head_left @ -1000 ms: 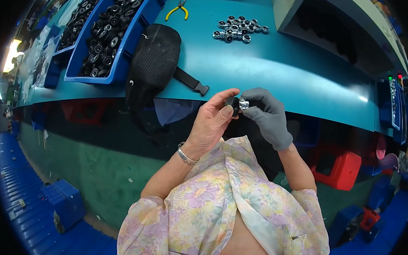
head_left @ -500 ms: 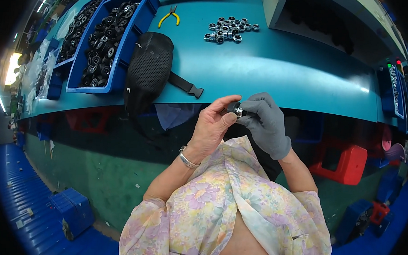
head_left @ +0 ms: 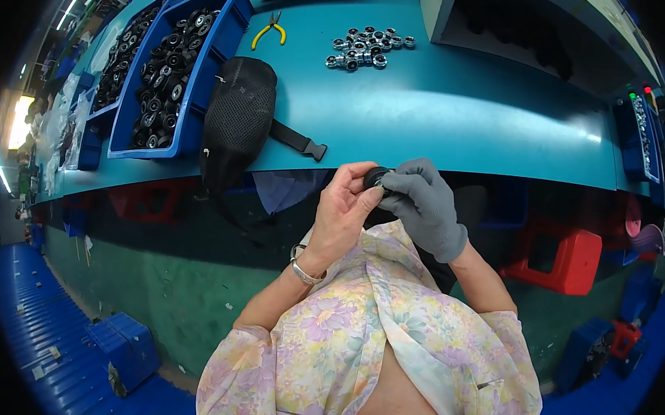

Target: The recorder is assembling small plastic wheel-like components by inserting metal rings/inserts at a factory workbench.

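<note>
Between both hands, just off the table's near edge, is a small black round part like a little wheel, with a shiny bit at its face. My bare left hand pinches it from the left with thumb and fingers. My right hand, in a grey glove, is closed on its right side; the glove hides part of it. Farther back on the table lies a cluster of shiny chrome round parts with dark centres.
Blue bins full of black wheel-like parts stand at the left. Beside them lie yellow-handled pliers and a black mesh waist bag with its strap. A pale box-like shelf stands back right; a red stool is below the table.
The part between my hands has turned, so its black round face shows where a shiny metal side showed before. Both hands stay close together in nearly the same place.
</note>
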Demonstrator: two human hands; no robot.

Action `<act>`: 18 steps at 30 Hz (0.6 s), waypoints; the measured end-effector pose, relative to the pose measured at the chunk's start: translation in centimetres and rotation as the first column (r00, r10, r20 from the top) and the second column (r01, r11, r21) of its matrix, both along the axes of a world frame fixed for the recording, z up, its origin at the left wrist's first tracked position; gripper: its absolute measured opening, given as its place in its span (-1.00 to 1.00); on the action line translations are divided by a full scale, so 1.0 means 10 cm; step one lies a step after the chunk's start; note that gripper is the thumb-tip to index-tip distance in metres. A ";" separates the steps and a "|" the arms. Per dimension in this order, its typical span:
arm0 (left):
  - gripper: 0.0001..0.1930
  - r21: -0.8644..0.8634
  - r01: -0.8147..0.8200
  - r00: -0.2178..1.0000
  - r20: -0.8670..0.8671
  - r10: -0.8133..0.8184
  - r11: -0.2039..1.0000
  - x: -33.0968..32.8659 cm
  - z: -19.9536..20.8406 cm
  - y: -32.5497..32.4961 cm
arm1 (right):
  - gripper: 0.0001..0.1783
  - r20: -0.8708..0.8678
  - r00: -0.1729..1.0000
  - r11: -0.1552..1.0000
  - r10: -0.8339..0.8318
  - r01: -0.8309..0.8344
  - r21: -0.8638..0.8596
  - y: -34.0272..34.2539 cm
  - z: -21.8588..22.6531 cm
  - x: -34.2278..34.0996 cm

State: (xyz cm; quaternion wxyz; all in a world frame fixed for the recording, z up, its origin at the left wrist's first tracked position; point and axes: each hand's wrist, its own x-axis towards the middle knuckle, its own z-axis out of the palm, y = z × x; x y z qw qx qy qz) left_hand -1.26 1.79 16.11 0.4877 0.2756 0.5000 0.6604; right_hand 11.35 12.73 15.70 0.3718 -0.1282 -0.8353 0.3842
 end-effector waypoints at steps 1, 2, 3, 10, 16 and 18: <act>-0.63 -0.001 0.001 1.000 -0.001 -0.001 1.000 0.01 -0.02 0.00 | -0.64 -0.001 1.000 1.000 -0.001 0.001 -0.001 -0.01 -0.03 0.01; -0.65 0.026 -0.016 0.997 -0.077 0.018 1.000 0.04 -0.05 0.01 | -0.62 -0.020 1.000 0.998 -0.007 0.006 -0.057 -0.01 -0.07 0.02; -0.66 0.055 -0.030 0.988 -0.152 0.038 0.998 0.07 -0.07 0.00 | -0.61 -0.038 0.999 0.994 -0.015 0.010 -0.113 -0.03 -0.10 0.04; -0.68 0.055 -0.049 0.830 -0.553 0.071 0.997 0.12 -0.04 0.01 | -0.59 -0.010 0.978 0.831 -0.208 0.172 -0.529 -0.28 -0.20 -0.01; -0.65 0.032 -0.049 0.678 -0.733 0.057 0.998 0.15 -0.02 -0.02 | -0.66 0.040 0.975 0.877 -0.217 0.213 -0.432 -0.35 -0.24 0.02; -0.65 0.036 -0.050 0.630 -0.774 0.060 0.998 0.15 -0.03 -0.02 | -0.69 0.001 0.971 0.909 -0.241 0.226 -0.351 -0.36 -0.23 0.01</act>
